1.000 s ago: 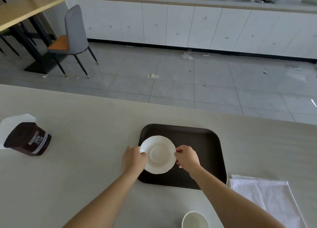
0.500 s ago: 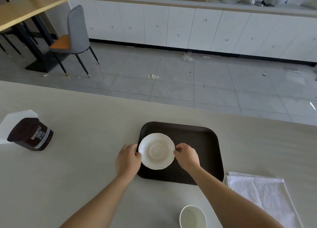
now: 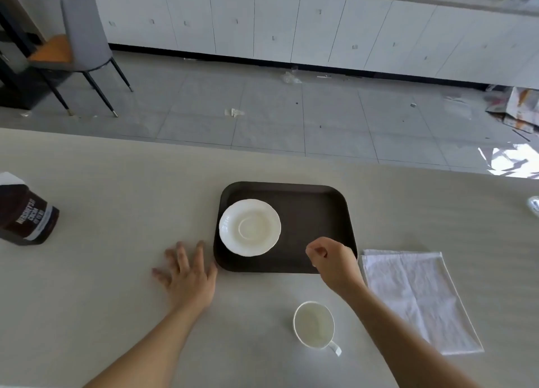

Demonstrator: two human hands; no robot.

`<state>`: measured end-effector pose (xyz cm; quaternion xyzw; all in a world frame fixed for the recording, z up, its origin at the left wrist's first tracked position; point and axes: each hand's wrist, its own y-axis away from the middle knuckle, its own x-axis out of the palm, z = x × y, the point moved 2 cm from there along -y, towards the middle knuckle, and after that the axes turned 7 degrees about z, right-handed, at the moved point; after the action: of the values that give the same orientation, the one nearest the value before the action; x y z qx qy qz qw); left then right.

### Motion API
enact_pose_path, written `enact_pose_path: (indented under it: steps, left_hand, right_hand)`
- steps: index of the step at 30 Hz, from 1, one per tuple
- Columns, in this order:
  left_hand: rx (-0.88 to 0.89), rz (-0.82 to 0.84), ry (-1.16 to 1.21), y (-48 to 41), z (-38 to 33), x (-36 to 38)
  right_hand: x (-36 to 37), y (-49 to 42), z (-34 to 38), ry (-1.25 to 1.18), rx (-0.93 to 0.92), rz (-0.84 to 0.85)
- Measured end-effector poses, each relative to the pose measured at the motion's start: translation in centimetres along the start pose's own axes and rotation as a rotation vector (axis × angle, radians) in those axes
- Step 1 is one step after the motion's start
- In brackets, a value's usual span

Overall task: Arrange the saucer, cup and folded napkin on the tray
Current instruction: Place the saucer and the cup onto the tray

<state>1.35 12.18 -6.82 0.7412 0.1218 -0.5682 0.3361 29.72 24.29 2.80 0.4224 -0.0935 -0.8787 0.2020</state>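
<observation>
Brown tray (image 3: 315, 212): white saucer (image 3: 250, 227), left side. Counter (image 3: 116, 183): cup (image 3: 314, 325), napkin (image 3: 417, 297). Left hand (image 3: 188, 273) spread; right hand (image 3: 332, 260) loosely curled, empty.

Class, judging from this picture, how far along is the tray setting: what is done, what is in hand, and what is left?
Done: the saucer lies on the tray. In hand: nothing; the left hand is spread on the table, the right hand loosely curled over the tray's near edge. Left: the cup and napkin sit on the table.

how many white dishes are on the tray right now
1: the saucer sits on the left half of the tray. The cup stands off it, on the table nearer the person.
</observation>
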Motion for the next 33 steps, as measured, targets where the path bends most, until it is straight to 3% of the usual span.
enact_pose_path:
  steps: [9,16,19,33]
  left_hand:
    - [-0.028,-0.009,-0.008,-0.3,-0.3,0.8]
    - [-0.019,-0.053,0.019,-0.1,-0.3,0.8]
    - [-0.018,-0.076,0.021,0.0,-0.2,0.9]
    - [0.004,-0.152,0.040,-0.2,0.0,1.5]
  right_hand:
    - [-1.4,6.8,-3.8,0.031,0.054,0.083]
    - [-0.8,11.2,-6.9,0.068,0.177,0.321]
    - [0.1,12.2,-7.4,0.143,0.143,0.381]
    - [2.1,12.9,-7.0,0.232,-0.147,0.029]
